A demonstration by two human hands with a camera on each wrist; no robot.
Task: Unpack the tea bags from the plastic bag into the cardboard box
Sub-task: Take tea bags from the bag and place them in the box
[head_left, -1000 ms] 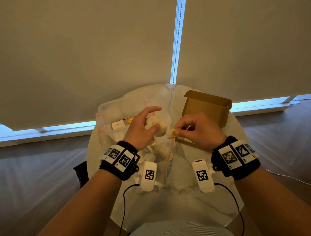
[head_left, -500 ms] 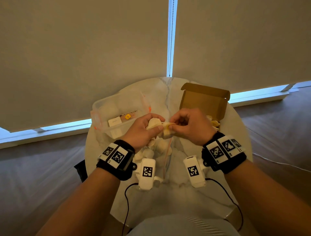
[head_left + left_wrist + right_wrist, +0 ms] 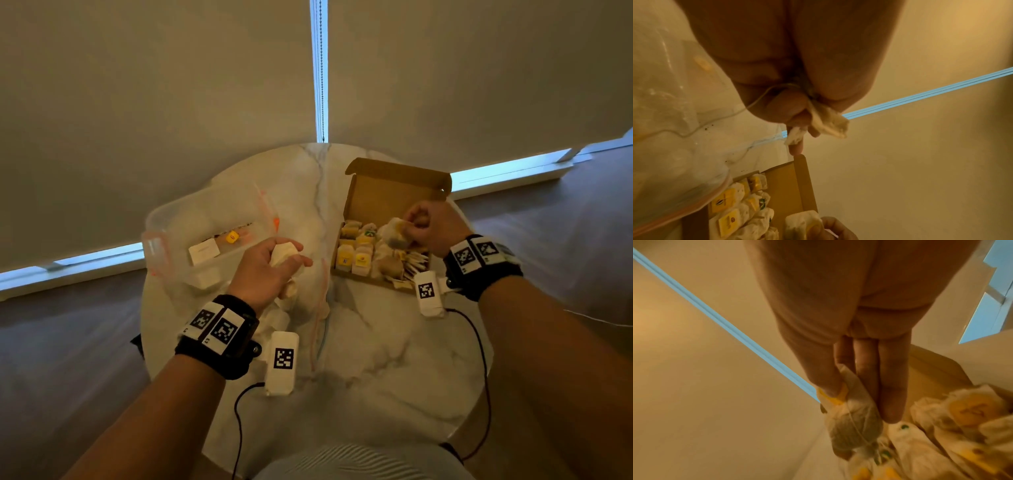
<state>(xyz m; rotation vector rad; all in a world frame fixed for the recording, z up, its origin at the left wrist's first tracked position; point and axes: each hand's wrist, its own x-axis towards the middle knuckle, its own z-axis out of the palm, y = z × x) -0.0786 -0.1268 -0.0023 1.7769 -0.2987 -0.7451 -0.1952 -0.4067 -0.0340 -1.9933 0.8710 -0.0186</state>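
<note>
An open cardboard box [image 3: 394, 186] lies at the right of the round marble table, holding several tea bags [image 3: 356, 255] with yellow tags. My right hand [image 3: 424, 228] hovers over the box and pinches a tea bag [image 3: 851, 418] by its yellow tag between thumb and fingers. My left hand [image 3: 274, 270] is above the table's middle and grips a pale tea bag [image 3: 282, 255], seen also in the left wrist view as a crumpled tea bag [image 3: 828, 125]. The clear plastic bag [image 3: 205, 226] with an orange zip lies at the left, some packets inside.
More loose tea bags [image 3: 291, 294] lie under my left hand beside a clear plastic edge [image 3: 320, 308]. Wrist camera units [image 3: 282, 363] hang below both wrists with black cables. Window blinds stand right behind the table [image 3: 376, 359].
My hands were together at the table's middle, passing a tea bag. My right hand has since moved right over the box with that tea bag; my left hand stayed, keeping its own tea bag.
</note>
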